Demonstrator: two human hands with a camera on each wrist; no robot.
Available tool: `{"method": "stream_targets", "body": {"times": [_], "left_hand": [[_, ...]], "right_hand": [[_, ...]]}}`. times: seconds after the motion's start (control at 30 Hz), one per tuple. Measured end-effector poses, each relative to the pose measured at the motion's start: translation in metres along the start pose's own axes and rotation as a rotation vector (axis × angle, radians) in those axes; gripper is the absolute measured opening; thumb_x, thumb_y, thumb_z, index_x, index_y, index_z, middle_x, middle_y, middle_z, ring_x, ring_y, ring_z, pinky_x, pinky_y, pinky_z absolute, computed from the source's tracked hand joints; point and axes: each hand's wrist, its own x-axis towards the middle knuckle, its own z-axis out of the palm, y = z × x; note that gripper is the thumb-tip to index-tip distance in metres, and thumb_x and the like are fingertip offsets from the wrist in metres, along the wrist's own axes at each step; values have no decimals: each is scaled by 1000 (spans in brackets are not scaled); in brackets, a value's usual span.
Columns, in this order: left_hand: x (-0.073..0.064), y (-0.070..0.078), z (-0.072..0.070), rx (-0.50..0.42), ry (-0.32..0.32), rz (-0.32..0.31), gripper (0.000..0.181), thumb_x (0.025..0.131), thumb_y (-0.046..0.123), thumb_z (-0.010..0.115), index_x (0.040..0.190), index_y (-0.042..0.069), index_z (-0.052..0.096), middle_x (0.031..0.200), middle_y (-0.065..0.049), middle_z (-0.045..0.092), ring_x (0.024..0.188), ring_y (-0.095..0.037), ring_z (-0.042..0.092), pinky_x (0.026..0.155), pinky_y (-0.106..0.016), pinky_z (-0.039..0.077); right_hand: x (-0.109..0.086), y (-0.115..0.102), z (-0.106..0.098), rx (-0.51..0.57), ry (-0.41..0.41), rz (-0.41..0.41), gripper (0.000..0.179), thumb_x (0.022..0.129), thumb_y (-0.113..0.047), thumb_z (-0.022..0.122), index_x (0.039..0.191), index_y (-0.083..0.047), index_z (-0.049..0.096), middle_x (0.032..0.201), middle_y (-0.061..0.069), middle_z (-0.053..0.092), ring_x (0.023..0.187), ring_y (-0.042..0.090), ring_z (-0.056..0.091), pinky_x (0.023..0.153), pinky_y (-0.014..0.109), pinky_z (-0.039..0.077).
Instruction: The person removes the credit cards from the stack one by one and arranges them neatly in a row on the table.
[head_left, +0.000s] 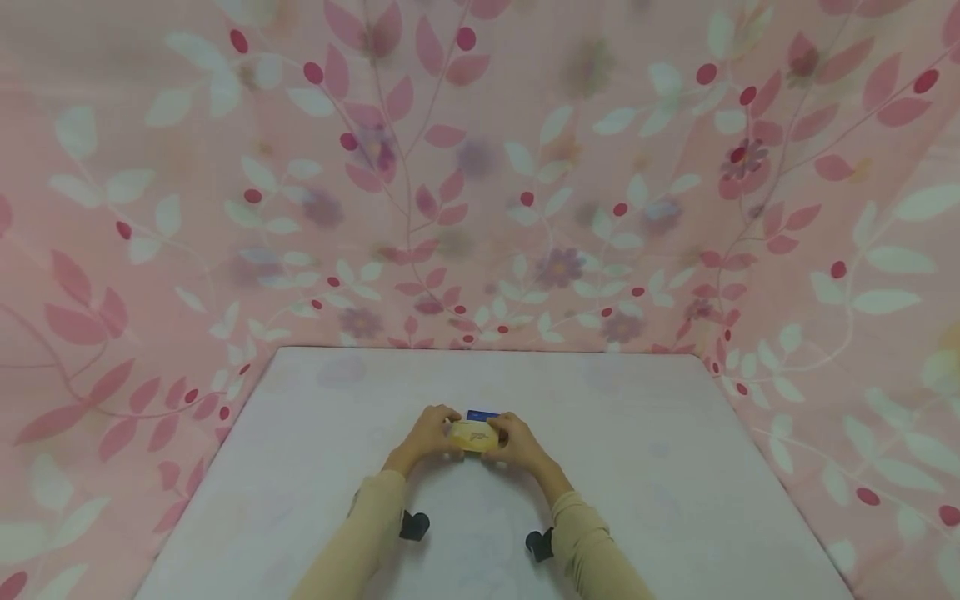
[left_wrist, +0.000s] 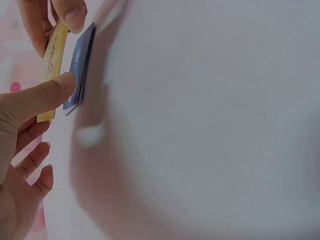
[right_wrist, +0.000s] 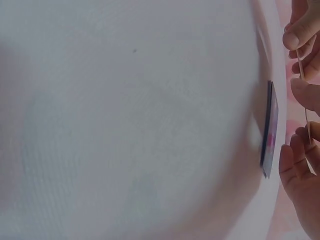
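Observation:
A yellow-gold card (head_left: 474, 436) with small dark lettering is held in the air between both hands. My left hand (head_left: 433, 432) pinches its left end, the thumb lying across its face in the left wrist view. My right hand (head_left: 519, 442) grips the opposite end, with its fingertips (left_wrist: 75, 21) at the card's upper part in that view. Just behind the gold card, a small stack of blue cards (head_left: 482, 415) rests on the table, the top one bearing white lettering. Edge-on in the right wrist view, the stack (right_wrist: 269, 130) appears thin, and the gold card (right_wrist: 300, 65) is a narrow line.
The white table (head_left: 337, 400) runs back to a pink floral curtain (head_left: 480, 183) that also hangs at both sides. Black wrist mounts (head_left: 415, 526) sit at the cream sleeves (head_left: 600, 537). Shadows of the arms fall over the tabletop.

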Motion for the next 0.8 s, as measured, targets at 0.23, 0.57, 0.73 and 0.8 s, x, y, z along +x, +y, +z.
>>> {"method": "stream_targets", "body": {"times": [0.23, 0.57, 0.73, 0.8], "left_hand": [[-10, 6, -5, -10, 39, -43, 59, 60, 17, 86, 109, -4, 62, 107, -18, 61, 101, -35, 52, 90, -50, 41], [-22, 4, -13, -37, 53, -117, 58, 57, 14, 86, 108, 0, 63, 107, -14, 63, 101, -31, 54, 90, -48, 42], [-27, 2, -13, -24, 58, -119, 59, 57, 15, 86, 109, 0, 63, 107, -14, 63, 101, -31, 54, 90, -47, 42], [-30, 3, -14, -22, 67, -112, 59, 56, 14, 86, 108, -1, 63, 107, -15, 64, 100, -32, 54, 89, -48, 42]], "right_hand": [[-1, -12, 1, -2, 15, 1, 63, 71, -14, 81, 123, 9, 55, 109, 13, 56, 96, 22, 53, 85, 35, 46], [-3, -25, 9, -24, -4, -8, 61, 71, -17, 80, 123, 6, 56, 113, 15, 56, 104, 27, 54, 93, 43, 44], [-5, -30, 12, -31, 10, -45, 60, 70, -14, 80, 121, 8, 56, 110, 16, 56, 100, 30, 56, 90, 45, 45], [-6, -32, 14, -27, 17, -60, 60, 70, -13, 81, 120, 9, 56, 108, 17, 57, 98, 30, 56, 88, 44, 47]]}}
